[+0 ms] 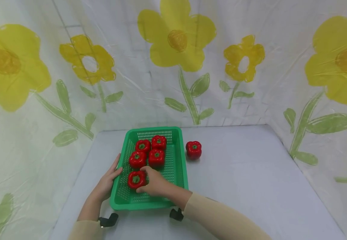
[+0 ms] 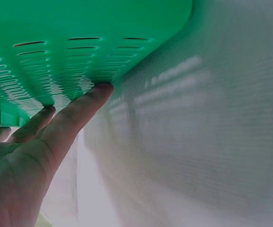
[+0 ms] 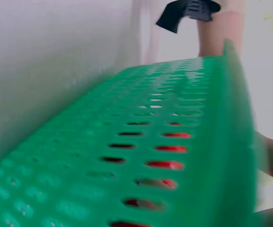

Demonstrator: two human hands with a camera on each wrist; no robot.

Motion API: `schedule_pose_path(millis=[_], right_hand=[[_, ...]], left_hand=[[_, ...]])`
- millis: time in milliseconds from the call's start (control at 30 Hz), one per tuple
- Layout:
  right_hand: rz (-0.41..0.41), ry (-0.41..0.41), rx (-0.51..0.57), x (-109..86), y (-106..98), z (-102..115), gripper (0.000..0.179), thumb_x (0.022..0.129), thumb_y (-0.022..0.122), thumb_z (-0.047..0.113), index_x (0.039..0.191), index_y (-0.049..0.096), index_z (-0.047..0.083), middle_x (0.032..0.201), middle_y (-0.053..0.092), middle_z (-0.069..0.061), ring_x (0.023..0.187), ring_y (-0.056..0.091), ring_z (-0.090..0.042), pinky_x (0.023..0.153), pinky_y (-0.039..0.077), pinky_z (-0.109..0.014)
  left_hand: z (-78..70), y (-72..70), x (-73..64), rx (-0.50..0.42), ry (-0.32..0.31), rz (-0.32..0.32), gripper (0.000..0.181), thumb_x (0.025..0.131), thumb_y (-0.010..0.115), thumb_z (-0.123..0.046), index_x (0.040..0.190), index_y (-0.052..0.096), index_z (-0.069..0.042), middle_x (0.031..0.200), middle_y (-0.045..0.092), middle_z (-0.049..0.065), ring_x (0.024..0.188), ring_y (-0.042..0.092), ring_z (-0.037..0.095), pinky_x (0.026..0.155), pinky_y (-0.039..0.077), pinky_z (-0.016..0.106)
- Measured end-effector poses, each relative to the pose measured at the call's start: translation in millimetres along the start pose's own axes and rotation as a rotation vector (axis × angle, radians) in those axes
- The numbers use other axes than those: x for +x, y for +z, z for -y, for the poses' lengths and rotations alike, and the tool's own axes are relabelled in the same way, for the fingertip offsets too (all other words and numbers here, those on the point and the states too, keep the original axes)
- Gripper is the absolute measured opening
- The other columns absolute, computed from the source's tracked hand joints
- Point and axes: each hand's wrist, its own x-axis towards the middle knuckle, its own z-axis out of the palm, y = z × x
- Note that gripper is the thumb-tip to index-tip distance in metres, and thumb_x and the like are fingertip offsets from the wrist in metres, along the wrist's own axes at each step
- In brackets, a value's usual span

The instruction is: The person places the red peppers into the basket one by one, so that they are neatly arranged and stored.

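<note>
A green perforated basket (image 1: 185, 180) stands on the white table with several red bell peppers inside. My left hand (image 1: 105, 185) touches the basket's left side; the left wrist view shows its fingers (image 2: 75, 113) stretched out against the slotted outer wall. Inside the basket, my right hand (image 1: 155, 182) holds the nearest red bell pepper (image 1: 133, 180) between thumb and fingers. Beyond that pepper, others such as one red pepper (image 1: 156, 158) sit close together. In the right wrist view the basket's wall (image 3: 174, 94) hides most of the right hand, and red shows through its slots.
Another red bell pepper (image 1: 193, 150) sits on the table (image 1: 236, 186) to the right of the basket. A white curtain with painted yellow flowers (image 1: 176, 36) encloses the back and sides. Black wrist-camera mounts (image 1: 176, 214) stick out near both wrists.
</note>
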Motion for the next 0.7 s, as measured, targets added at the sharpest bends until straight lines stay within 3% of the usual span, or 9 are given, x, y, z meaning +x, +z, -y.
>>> schedule_pose_path(millis=[300,533,700], right_hand=[[-0.052,-0.05,0.106,-13.6,-43.4,3.0,0.072,0.087,0.081,0.033,0.147,0.046,0.019,0.146,0.054,-0.008,0.133,0.052,-0.032,0.099,0.055,-0.049],[-0.09,-0.114,0.177,-15.3,-86.6,-8.5,0.061,0.091,0.077,0.034,0.142,0.051,0.014,0.143,0.056,-0.015,0.129,0.057,-0.036,0.096,0.057,-0.047],[-0.18,-0.14,0.195,-16.2,-114.6,-18.8,0.062,0.093,0.075,0.033,0.146,0.049,0.014,0.14,0.058,-0.012,0.126,0.06,-0.033,0.093,0.058,-0.045]], left_hand=[[-3.0,1.1,-2.3,-0.021,0.014,0.003,0.06,0.11,0.033,-0.041,0.159,-0.001,-0.049,0.171,-0.011,0.001,0.148,0.025,0.051,0.097,0.055,0.053],[-2.8,2.4,-3.0,-0.052,0.011,0.008,0.062,0.11,0.033,-0.04,0.16,-0.003,-0.048,0.171,-0.009,0.002,0.146,0.03,0.05,0.095,0.055,0.053],[-2.5,2.8,-2.5,-0.049,0.015,0.012,0.061,0.111,0.033,-0.039,0.16,-0.003,-0.047,0.171,-0.008,0.002,0.144,0.034,0.047,0.095,0.056,0.051]])
